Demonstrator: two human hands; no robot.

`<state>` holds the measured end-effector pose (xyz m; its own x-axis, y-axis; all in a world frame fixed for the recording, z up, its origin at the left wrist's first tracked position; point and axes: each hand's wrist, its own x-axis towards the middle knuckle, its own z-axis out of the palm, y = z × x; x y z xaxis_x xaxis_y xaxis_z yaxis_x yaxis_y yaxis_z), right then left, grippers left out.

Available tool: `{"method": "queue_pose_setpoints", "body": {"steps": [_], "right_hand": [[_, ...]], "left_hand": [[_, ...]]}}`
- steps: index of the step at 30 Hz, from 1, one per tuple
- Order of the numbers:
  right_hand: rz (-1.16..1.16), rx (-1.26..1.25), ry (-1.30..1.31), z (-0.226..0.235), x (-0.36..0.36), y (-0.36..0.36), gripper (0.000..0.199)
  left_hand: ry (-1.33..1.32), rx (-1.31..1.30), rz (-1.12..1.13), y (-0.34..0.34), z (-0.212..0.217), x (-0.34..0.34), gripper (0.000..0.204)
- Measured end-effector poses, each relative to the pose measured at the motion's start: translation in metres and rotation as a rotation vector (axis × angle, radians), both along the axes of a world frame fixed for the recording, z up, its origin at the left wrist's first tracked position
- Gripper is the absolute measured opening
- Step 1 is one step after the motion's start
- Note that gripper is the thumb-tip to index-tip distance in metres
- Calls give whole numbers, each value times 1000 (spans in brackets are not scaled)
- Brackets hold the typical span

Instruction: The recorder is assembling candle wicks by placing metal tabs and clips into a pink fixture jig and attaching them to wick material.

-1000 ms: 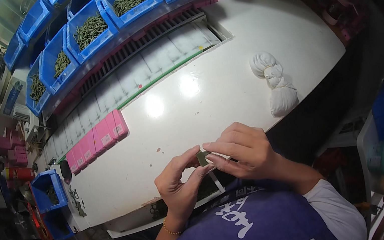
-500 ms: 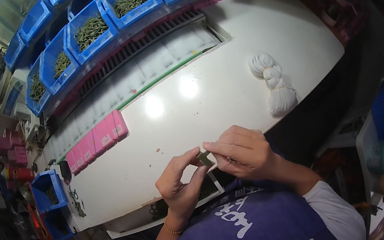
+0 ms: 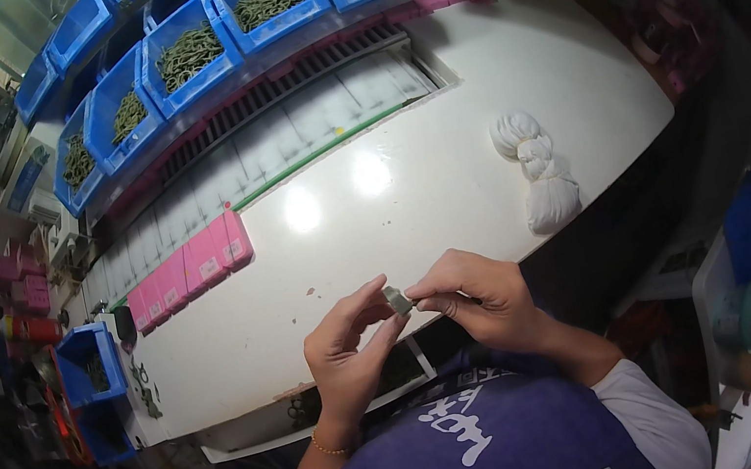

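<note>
Head view, reading from the left edge of the white worktop: a small blue bin sits just off the worktop's near-left corner, beside a clutter of tools too small to identify. Along the far-left edge runs a row of pink blocks set end to end, and behind them a slotted rack stretches toward the far edge. Above that rack, tilted blue bins of dark green parts face the person, probably angled so the parts are easy to reach.

At the near edge, roughly midway, the left hand pinches a small grey-green part between thumb and fingertips, its fingers narrowly closed around the part's left side. The right hand meets it from the other side, fingers curled tightly and gripping the same part, with what may be a thin pale strip below, though this is too small to tell. Both hands hold the part up over the worktop's near edge, close to the body, likely for fine control.

Further right, a knotted white cloth bundle lies near the right edge, well apart from the hands.
</note>
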<state>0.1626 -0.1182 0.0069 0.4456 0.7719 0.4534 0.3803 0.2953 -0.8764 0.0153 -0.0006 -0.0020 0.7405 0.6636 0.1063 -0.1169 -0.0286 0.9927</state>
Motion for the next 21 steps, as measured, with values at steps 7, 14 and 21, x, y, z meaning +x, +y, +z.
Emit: {"method": "queue_pose_setpoints", "body": {"steps": [7,14,21], "right_hand": [[-19,13,-34,1,-1,0,20],[-27,-4,-23,3,-1,0,20],[-11,29,-71,0,-3,1,24]], "left_hand": [[8,-210,-125,3,4,-7,48],[-5,-146,-69,0,4,-5,46],[-41,-243,-108,2,7,-6,44]]}}
